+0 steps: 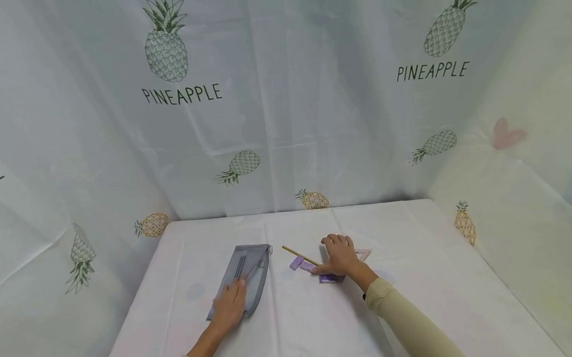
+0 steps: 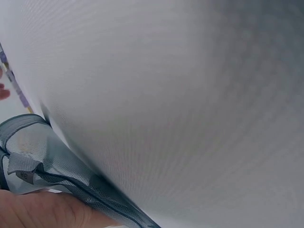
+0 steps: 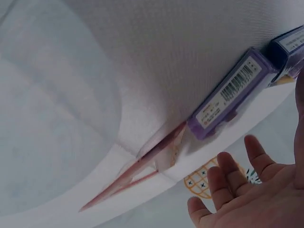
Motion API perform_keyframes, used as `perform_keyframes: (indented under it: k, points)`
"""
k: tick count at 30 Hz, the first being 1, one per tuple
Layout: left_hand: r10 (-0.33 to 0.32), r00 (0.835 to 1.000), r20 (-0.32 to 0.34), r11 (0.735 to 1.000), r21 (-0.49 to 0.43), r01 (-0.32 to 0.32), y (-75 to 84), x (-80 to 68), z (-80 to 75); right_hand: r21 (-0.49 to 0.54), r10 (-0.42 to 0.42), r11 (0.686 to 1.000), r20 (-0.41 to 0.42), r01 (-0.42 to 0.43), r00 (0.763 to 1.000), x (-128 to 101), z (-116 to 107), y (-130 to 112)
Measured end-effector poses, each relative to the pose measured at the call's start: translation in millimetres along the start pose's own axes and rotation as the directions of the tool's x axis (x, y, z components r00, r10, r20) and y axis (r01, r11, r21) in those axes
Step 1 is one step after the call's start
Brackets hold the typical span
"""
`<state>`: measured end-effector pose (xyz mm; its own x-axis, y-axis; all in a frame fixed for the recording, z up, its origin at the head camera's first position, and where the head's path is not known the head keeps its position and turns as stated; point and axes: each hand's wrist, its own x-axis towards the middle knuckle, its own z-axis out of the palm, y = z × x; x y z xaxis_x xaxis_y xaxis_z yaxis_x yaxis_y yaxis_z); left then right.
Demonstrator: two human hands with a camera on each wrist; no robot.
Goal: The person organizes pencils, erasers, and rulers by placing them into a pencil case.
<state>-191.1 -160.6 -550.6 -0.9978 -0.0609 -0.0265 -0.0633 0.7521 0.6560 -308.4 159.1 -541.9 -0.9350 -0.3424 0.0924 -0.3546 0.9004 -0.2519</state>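
Head, left hand [image 1: 230,304]: straight fingers rest on grey pouch [image 1: 254,283], counter's [image 1: 307,337] left; sideways push could slide it.
Head, right hand [image 1: 341,257]: above purple blocks [image 1: 296,263], near pencil [image 1: 297,253]; careless sweep could roll pencil away.
Left wrist, pouch: mesh looks floppy, could fold under pressure.
Right wrist, fingers [image 3: 230,171]: spread, holding nothing; thin triangle [image 3: 147,157] could slip a hurried pinch, barcoded box [image 3: 228,95] tip.

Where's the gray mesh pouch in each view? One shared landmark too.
Head: gray mesh pouch below and left of centre, left hand resting on it.
Left wrist: lower left.
Right wrist: not in it.
Landmark: right hand; below and right of centre, left edge, lower right respectively.
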Motion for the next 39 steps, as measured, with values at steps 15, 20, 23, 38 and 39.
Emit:
perform_keyframes:
  k: [15,20,23,38,39]
  points:
    - [0.022,1.000,-0.001,1.000,-0.004,-0.022,-1.1,0.1,-0.2,-0.009,0.004,1.000,0.130,-0.002,0.992,7,-3,-2]
    - [0.020,1.000,0.001,1.000,-0.021,-0.020,-3.7,1.1,1.2,0.090,0.020,0.995,0.170,-0.036,0.985,8,-4,-3]
    - [0.028,1.000,-0.002,0.999,-0.023,-0.028,-4.3,0.3,2.1,0.124,0.047,0.990,0.205,-0.073,0.978,9,-2,-3]
    - [0.031,1.000,-0.007,0.999,-0.021,-0.031,-2.1,-2.0,0.5,0.629,0.120,0.755,0.142,-0.184,0.982,19,-4,-2]
    - [0.030,1.000,-0.003,0.999,-0.020,-0.030,-1.9,-2.0,-0.5,0.655,0.148,0.730,0.130,-0.197,0.980,19,-4,-6]
